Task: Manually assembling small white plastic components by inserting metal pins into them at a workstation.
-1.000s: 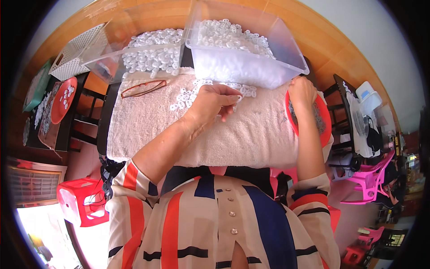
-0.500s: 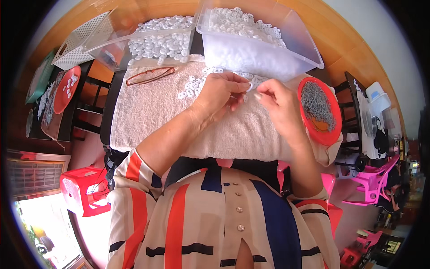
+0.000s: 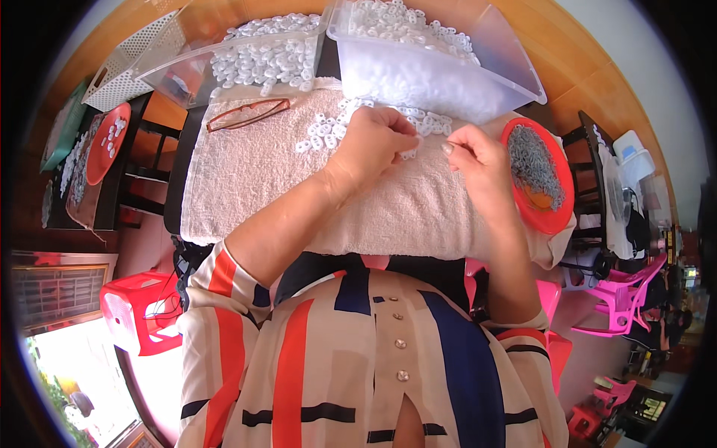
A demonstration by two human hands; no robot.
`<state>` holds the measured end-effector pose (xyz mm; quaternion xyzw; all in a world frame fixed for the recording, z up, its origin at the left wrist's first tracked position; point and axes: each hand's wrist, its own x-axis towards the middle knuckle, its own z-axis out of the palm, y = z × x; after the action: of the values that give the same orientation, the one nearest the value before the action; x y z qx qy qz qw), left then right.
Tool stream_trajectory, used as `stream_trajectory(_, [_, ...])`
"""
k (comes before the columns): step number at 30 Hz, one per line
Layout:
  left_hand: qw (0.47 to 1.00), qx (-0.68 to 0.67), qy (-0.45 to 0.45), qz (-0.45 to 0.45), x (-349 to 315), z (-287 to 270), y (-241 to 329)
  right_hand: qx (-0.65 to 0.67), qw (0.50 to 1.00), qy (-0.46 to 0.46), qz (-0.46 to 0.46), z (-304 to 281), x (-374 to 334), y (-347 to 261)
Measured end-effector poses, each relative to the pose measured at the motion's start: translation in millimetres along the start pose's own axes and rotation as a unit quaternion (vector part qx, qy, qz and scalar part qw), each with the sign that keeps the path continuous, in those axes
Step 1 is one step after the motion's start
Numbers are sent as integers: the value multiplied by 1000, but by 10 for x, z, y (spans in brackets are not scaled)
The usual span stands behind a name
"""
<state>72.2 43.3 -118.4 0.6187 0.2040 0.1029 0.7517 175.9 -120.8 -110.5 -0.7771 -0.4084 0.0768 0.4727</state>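
My left hand [image 3: 376, 142] is over the pile of small white plastic pieces [image 3: 321, 133] on the towel. Its thumb and fingers are pinched together, with a small white plastic piece [image 3: 418, 140] showing at the tips. To its right, my right hand [image 3: 480, 159] is raised above the towel, thumb and index finger pressed together. Whatever it pinches is too small to make out. Beside that hand stands a red round tray [image 3: 566, 196] holding many small grey screws [image 3: 534, 166].
A pale towel [image 3: 246, 187] covers the table, with brown-framed glasses [image 3: 248, 115] at its far left. Behind stand two clear plastic bins [image 3: 441, 89] [image 3: 187, 82] of white pieces. A red plate [image 3: 99, 166] lies on a side table, a red stool [image 3: 138, 313] below.
My right hand has moved a little right, away from my left hand, so the gap between them is wider. My left hand stays pinched, and the whole view has shifted slightly.
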Motion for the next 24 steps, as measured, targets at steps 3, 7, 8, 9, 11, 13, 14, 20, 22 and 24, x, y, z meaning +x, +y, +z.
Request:
stream_trajectory(3, [982, 158, 11, 107, 6, 20, -67, -41, 999, -20, 4, -95, -18, -43])
stream_trajectory(7, [987, 106, -37, 113, 27, 42, 13, -111, 988, 0, -106, -28, -22, -64])
stream_trajectory(8, [992, 105, -72, 25, -4, 25, 63, -123, 981, 9, -151, 10, -3, -101])
stream_trajectory(9, [991, 109, -74, 25, -5, 6, 66, -134, 971, 19, -196, 33, 16, -132])
stream_trajectory(11, [996, 23, -83, -12, -2, -20, 83, -143, 968, 23, -205, 26, 57, -178])
stream_trajectory(13, [996, -22, -80, -24, -21, -16, 123, -68, 973, -8, -220, 6, 103, -218])
stream_trajectory(14, [994, -72, -77, -37, -31, -3, 142, -68, 973, -5, -219, 6, 111, -208])
stream_trajectory(20, [990, -93, -90, -47, -21, -41, 140, -46, 973, 6, -224, 19, 153, -198])
stream_trajectory(22, [991, -91, -94, -43, -9, -63, 131, -24, 978, -8, -207, 40, 153, -184])
stream_trajectory(24, [990, -88, -99, -39, 3, -70, 123, 4, 984, -6, -176, 75, 195, -112])
